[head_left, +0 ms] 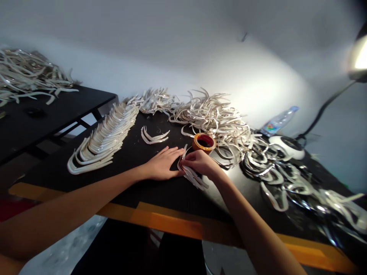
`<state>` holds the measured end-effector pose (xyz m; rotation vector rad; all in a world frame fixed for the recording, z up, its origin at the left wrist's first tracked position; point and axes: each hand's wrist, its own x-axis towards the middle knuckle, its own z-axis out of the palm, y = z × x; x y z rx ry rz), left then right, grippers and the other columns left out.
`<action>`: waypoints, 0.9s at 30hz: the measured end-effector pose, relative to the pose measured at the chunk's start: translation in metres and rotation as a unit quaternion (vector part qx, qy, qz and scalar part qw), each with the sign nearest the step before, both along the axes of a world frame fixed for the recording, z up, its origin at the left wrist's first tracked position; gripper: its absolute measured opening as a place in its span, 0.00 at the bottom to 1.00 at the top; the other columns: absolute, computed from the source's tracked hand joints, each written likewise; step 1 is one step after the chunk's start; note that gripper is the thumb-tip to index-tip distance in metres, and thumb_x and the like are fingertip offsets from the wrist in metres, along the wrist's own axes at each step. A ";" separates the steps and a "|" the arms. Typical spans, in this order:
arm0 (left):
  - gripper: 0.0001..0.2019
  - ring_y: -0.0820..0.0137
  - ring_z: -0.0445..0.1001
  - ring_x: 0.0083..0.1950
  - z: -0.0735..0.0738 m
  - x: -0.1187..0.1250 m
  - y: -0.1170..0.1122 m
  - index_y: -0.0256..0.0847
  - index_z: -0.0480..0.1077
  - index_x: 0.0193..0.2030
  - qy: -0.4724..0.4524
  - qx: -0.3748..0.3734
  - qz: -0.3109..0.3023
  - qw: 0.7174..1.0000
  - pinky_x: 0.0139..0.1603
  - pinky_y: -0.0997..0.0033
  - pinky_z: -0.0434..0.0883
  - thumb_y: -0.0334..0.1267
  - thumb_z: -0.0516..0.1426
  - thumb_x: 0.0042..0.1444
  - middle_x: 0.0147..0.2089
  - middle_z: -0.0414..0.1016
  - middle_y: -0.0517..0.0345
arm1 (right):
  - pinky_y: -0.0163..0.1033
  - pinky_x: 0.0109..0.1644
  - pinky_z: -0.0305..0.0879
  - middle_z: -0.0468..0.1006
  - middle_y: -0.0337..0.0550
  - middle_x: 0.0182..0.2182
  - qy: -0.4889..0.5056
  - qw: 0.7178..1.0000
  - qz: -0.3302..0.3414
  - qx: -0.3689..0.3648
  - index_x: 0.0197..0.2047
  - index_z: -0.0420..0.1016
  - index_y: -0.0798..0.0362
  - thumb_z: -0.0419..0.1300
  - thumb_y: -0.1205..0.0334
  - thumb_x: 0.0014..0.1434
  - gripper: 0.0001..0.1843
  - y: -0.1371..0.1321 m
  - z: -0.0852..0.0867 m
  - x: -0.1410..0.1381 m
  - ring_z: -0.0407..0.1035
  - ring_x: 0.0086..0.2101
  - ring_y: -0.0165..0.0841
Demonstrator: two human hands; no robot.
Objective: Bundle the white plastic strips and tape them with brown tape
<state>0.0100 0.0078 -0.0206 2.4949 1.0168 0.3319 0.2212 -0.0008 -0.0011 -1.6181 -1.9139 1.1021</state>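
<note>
My left hand (164,164) lies flat on the black table, fingers stretched out toward the right, their tips beside a small bundle of curved white strips (195,178). My right hand (200,163) is closed on the upper part of that bundle, with the strip ends fanning out below the fingers. How many strips are in the grip is hidden. Just behind the right hand stands an orange roll of tape (196,145). A few loose curved strips (155,139) rest on the table beyond the left hand.
A long overlapping row of U-shaped strips (107,135) lies at left. A tangled heap (212,114) is at the back, more curved pieces (275,168) at right. A plastic bottle (279,121) and lamp base (287,146) stand behind them. Orange tape (169,221) covers the front edge.
</note>
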 end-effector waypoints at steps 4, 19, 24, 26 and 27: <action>0.43 0.55 0.49 0.81 -0.002 0.003 -0.001 0.41 0.52 0.78 0.008 0.017 0.014 1.000 0.80 0.49 0.44 0.63 0.57 0.64 0.80 0.51 0.48 | 0.32 0.29 0.60 0.82 0.43 0.28 -0.016 0.999 -0.024 0.046 0.33 0.84 0.57 0.69 0.57 0.53 0.11 0.004 -0.010 0.002 0.72 0.29 0.32; 0.45 0.54 0.54 0.79 -0.007 0.001 0.007 0.48 0.58 0.76 -0.022 0.021 0.013 0.999 0.79 0.48 0.47 0.71 0.57 0.59 0.78 0.58 0.51 | 0.33 0.30 0.60 0.82 0.43 0.28 -0.020 0.998 -0.022 0.048 0.31 0.82 0.57 0.69 0.56 0.54 0.11 0.000 -0.008 -0.001 0.73 0.30 0.33; 0.46 0.54 0.57 0.78 -0.006 0.002 0.010 0.47 0.60 0.74 -0.016 0.035 0.017 0.999 0.78 0.49 0.49 0.72 0.59 0.57 0.77 0.61 0.50 | 0.33 0.28 0.57 0.77 0.39 0.23 -0.018 0.999 -0.018 0.031 0.32 0.82 0.57 0.68 0.55 0.55 0.12 -0.001 -0.003 -0.001 0.66 0.25 0.29; 0.46 0.54 0.57 0.78 -0.006 0.001 0.011 0.47 0.61 0.74 -0.013 0.040 0.016 0.999 0.78 0.50 0.49 0.72 0.59 0.56 0.76 0.61 0.51 | 0.33 0.28 0.57 0.77 0.39 0.23 -0.021 0.999 -0.022 0.026 0.33 0.83 0.58 0.68 0.55 0.55 0.13 -0.001 -0.001 -0.002 0.65 0.25 0.29; 0.46 0.55 0.58 0.78 -0.006 0.001 0.011 0.47 0.61 0.74 -0.012 0.043 0.016 0.999 0.78 0.50 0.49 0.72 0.59 0.56 0.76 0.62 0.51 | 0.33 0.28 0.57 0.77 0.39 0.23 -0.026 0.999 -0.026 0.025 0.32 0.83 0.58 0.68 0.55 0.55 0.13 -0.001 -0.001 -0.003 0.66 0.25 0.29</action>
